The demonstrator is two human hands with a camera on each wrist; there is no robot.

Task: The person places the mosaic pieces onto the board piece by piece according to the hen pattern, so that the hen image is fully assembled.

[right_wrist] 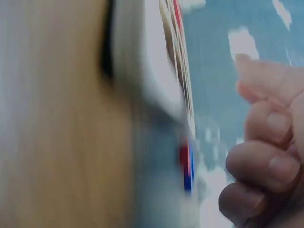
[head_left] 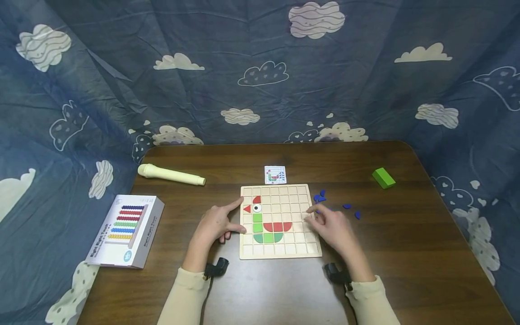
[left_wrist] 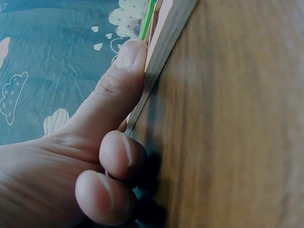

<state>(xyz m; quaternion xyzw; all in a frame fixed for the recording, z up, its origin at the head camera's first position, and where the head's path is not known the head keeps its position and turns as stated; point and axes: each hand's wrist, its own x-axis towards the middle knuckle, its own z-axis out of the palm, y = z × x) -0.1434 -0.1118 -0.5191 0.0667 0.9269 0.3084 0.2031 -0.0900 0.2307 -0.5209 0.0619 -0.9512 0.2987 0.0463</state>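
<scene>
Board (head_left: pixel 290 247) between my hands: L hand (head_left: pixel 215 222), thumb & forefinger spread at left edge; R hand (head_left: pixel 335 227) curled by right edge, can't tell if pinching, nearer blue pcs (head_left: pixel 357 215) just beyond.

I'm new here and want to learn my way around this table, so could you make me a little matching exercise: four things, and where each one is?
Things
1. Picture card
2. White box
3. Blue pieces
4. Green block

Places
A. Strewn to the right of the wooden board
B. Left of the person's left hand
C. Alone, farther right than all the loose pieces
D. Just beyond the board's far edge

Pairs
1-D, 2-B, 3-A, 4-C
</scene>
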